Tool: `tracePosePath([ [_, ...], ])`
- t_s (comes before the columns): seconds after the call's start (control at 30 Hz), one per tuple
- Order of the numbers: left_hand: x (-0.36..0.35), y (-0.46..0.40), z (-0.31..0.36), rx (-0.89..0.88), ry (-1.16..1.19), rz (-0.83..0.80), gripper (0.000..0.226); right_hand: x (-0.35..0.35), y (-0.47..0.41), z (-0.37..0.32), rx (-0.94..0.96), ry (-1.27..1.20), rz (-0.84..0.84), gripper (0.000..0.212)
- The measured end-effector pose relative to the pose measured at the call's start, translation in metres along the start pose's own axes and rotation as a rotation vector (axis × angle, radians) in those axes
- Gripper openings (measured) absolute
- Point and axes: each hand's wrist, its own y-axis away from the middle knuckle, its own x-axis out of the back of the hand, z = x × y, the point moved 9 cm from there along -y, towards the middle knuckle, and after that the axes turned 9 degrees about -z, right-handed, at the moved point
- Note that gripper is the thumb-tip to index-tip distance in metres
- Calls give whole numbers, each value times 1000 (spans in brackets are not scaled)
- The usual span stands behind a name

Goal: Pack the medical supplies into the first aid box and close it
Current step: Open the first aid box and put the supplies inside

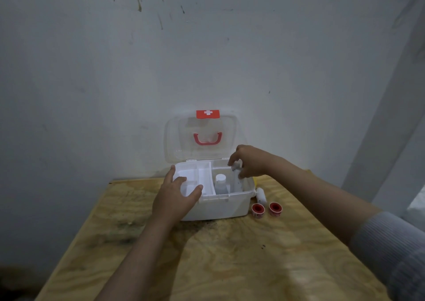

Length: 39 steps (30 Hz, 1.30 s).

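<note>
The first aid box (213, 206) is sitting on the wooden table (230, 266), right against the wall. Its clear lid (200, 137) is standing up and open behind it.

The person's left hand (174, 197) is lying spread wide on the near left corner of the box. It is touching the white tray (193, 176) inside, not gripping anything. I think it is keeping the box from sliding.

The right hand (250, 162) is reaching over the far right side of the box. Its fingers are pinched around something small and white. I cannot tell what it is.

A bottle with a white cap (220, 181) is already standing inside the box, in the middle. Just to the right of the box, two red tape rolls (266, 210) and a white tube (261, 196) are waiting on the table.

To do this well, the person should be lowering the small thing slowly beside the bottle, so the bottle is not tipping over. Everything should be sitting low, so the lid can shut.
</note>
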Motion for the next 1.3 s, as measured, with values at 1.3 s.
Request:
tracePosePath([
  [1.3, 1, 2, 2, 9, -7, -3, 65, -13, 51, 82, -165, -370, 196, 15],
])
